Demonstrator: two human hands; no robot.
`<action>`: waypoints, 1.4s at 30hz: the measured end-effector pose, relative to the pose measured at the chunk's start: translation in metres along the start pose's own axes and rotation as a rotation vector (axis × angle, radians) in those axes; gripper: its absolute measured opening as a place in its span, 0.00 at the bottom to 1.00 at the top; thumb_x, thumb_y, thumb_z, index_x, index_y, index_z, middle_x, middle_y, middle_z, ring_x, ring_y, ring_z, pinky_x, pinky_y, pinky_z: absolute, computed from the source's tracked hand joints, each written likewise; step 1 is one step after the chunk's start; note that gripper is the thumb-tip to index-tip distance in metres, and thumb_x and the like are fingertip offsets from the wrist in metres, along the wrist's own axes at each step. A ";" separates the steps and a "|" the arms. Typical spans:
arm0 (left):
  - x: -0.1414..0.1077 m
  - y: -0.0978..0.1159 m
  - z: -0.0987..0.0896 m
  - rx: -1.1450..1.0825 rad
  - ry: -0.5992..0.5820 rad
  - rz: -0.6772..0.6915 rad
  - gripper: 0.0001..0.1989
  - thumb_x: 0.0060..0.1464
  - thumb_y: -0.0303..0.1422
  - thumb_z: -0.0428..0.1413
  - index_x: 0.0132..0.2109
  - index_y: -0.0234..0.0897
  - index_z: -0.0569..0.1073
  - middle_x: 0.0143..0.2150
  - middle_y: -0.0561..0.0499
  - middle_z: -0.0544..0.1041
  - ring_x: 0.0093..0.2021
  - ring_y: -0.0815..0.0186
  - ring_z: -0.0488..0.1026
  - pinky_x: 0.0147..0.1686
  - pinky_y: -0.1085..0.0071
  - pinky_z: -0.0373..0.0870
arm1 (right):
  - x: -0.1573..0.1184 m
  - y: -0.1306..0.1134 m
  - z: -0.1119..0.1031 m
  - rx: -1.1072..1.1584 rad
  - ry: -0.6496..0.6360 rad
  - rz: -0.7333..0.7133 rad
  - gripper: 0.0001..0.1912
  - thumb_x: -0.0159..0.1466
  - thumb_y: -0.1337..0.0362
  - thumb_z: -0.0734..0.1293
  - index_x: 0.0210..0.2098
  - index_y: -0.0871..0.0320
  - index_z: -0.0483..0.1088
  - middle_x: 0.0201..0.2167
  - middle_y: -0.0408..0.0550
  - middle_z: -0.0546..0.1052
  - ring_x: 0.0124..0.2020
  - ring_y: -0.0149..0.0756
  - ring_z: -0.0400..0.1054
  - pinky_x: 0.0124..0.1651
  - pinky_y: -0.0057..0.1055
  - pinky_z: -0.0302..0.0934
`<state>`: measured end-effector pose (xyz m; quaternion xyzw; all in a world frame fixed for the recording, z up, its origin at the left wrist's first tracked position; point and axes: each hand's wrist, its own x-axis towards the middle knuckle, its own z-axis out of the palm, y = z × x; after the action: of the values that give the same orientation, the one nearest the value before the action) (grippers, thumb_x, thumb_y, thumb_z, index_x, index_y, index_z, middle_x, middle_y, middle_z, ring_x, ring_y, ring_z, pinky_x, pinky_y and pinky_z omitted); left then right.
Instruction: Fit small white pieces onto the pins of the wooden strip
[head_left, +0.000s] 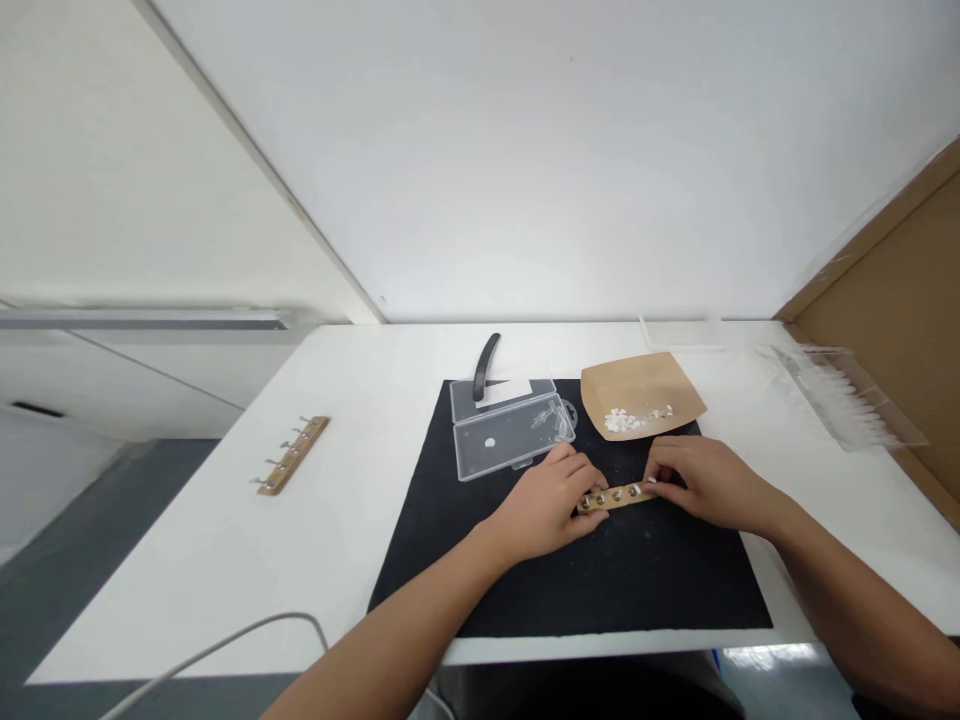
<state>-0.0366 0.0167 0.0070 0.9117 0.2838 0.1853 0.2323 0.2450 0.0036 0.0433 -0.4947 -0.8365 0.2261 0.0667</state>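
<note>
My left hand is closed on the left end of a narrow wooden strip with several round metal studs along its top. White bits show on some of the studs. At the strip's right end, my right hand is closed in a pinch, a small white piece at its fingertips. The strip is just above or on a black mat; my fingers hide both of its ends. Behind it, a brown paper tray holds many small white pieces.
An open clear plastic case holds clear slivers, with a black curved file across its lid. Left on the white table lies another wooden strip with metal stems. A clear pack of nail tips lies right, near a cardboard wall.
</note>
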 end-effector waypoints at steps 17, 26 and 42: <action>0.002 0.004 -0.011 -0.024 0.202 0.172 0.16 0.66 0.43 0.60 0.51 0.37 0.74 0.45 0.44 0.77 0.47 0.58 0.72 0.51 0.60 0.70 | 0.001 -0.024 0.011 0.407 0.285 -0.277 0.08 0.72 0.56 0.70 0.39 0.52 0.77 0.39 0.45 0.83 0.38 0.34 0.77 0.40 0.31 0.70; 0.000 0.018 -0.014 -0.125 0.380 0.342 0.18 0.62 0.26 0.57 0.58 0.40 0.72 0.46 0.45 0.77 0.45 0.59 0.74 0.49 0.58 0.72 | 0.002 -0.033 0.016 0.495 0.246 -0.302 0.12 0.70 0.52 0.72 0.37 0.53 0.76 0.36 0.45 0.81 0.35 0.34 0.74 0.38 0.30 0.67; 0.001 0.012 -0.013 -0.122 0.299 0.383 0.09 0.67 0.29 0.60 0.53 0.43 0.78 0.44 0.47 0.79 0.48 0.61 0.74 0.52 0.61 0.73 | 0.000 -0.039 0.014 0.482 0.083 -0.281 0.09 0.72 0.58 0.71 0.37 0.55 0.75 0.36 0.44 0.78 0.35 0.31 0.72 0.39 0.29 0.65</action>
<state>-0.0363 0.0124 0.0240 0.8955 0.1256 0.3757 0.2029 0.2087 -0.0166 0.0483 -0.3526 -0.8155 0.3865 0.2474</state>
